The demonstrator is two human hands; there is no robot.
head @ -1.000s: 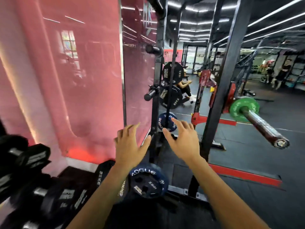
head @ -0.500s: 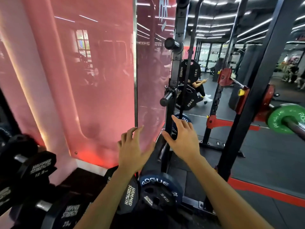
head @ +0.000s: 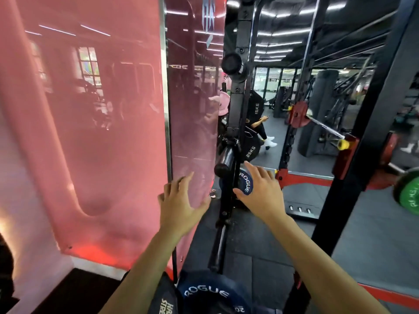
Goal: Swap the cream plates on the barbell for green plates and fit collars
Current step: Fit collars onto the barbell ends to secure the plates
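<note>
While both hands are raised toward the black rack upright (head: 234,123), nothing is held in either of them. The left hand (head: 181,206) is spread with fingers straight, just short of the upright on its pink-wall side, and touches nothing that can be made out. The right hand (head: 260,193) is also spread, its thumb and fingers splayed around the rim of a small blue Rogue plate (head: 246,183) that hangs low on the upright, just under a bare storage peg (head: 225,162). Whether the fingertips already rest on that rim cannot be told.

A green plate (head: 409,196) is seen well to the far side of the upright from the left hand, at the frame's edge, already seated on the barbell (head: 395,167). The bar's long axis is judged to run from that plate up and back toward the red rack post (head: 345,155). No cream plate on this bar and no collar can be made out.

The coming move is judged to turn on this: the blue plate faces the person flat-on, its bore axis pointing outward from the upright, so it would have to be drawn straight toward the body. The right hand is plainly the nearer one and lies on the plate's side of the upright; the left would have to cross in front of the upright to share the load.
</note>
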